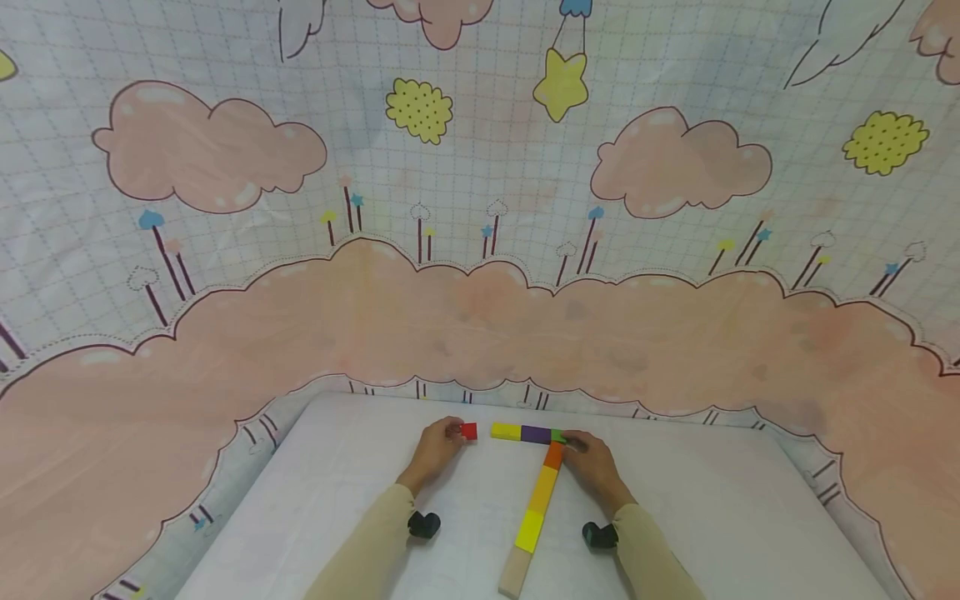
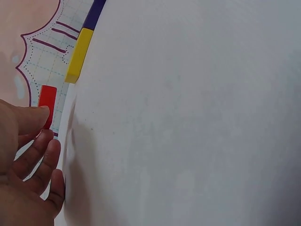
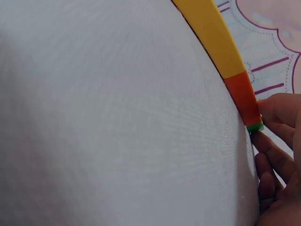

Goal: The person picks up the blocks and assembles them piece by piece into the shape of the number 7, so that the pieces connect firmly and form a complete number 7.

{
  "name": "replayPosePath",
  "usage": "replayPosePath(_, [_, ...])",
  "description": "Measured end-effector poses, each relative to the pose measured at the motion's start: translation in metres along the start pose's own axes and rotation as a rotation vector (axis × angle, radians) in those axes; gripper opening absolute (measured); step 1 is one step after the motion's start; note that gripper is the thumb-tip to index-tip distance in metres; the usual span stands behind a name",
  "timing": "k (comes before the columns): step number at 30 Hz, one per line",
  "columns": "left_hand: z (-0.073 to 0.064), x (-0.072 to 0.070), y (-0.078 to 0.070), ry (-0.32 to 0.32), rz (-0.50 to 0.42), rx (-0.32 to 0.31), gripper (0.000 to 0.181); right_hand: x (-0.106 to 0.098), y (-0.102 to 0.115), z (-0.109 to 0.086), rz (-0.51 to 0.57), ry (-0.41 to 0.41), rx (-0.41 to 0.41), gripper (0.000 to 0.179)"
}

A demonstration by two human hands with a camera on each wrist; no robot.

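My left hand (image 1: 437, 451) pinches a red block (image 1: 469, 431) between thumb and fingers, a short gap left of a yellow block (image 1: 506, 431). That yellow block, a purple block (image 1: 536, 434) and a green block (image 1: 557, 435) form a row across the table's far part. At the row's right end my right hand (image 1: 597, 469) pinches the green block, partly hidden by the fingers. From there an orange block (image 1: 553, 455), an amber block (image 1: 543, 490), a bright yellow block (image 1: 529, 531) and a plain wood-coloured block (image 1: 516, 572) run toward the near edge in a slanted line.
The blocks lie on a white table (image 1: 697, 500). Behind and beside it hangs a patterned cloth (image 1: 480, 325) with clouds and stars. Dark wrist-worn devices (image 1: 424, 525) sit at both sleeve cuffs.
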State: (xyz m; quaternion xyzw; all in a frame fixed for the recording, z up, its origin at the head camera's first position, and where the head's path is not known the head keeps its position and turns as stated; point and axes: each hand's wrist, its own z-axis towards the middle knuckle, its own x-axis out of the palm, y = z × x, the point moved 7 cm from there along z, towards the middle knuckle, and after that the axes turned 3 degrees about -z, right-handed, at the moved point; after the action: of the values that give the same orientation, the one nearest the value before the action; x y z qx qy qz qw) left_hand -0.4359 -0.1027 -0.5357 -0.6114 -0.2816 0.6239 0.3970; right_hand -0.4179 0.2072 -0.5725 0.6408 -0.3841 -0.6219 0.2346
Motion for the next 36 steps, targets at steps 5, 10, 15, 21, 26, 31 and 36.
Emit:
replayPosePath(5, [0.001,0.003,-0.001,-0.004,-0.004,0.002,0.031,0.0,0.0,0.0,0.0,0.002,0.002,0.036])
replayPosePath(10, [0.003,0.006,-0.002,0.003,-0.023,-0.011,0.03,0.001,0.0,-0.002,0.001,0.008,0.018,0.036])
replayPosePath(15, [0.006,0.007,-0.004,0.009,-0.026,-0.014,0.031,-0.001,0.002,-0.003,0.01,0.007,0.007,0.036])
replayPosePath(21, [0.012,0.011,-0.005,0.019,-0.031,-0.029,0.031,0.001,0.002,-0.002,0.024,0.012,0.006,0.036])
replayPosePath(26, [0.016,0.015,-0.006,0.019,-0.016,-0.017,0.03,-0.001,0.002,-0.003,0.034,0.012,0.014,0.036])
replayPosePath(31, [0.018,0.019,-0.006,0.016,-0.011,-0.028,0.029,-0.002,0.004,-0.004,0.031,0.005,0.009,0.035])
replayPosePath(36, [0.02,0.023,-0.005,0.014,-0.01,-0.056,0.029,-0.002,0.004,-0.005,0.014,-0.003,0.001,0.035])
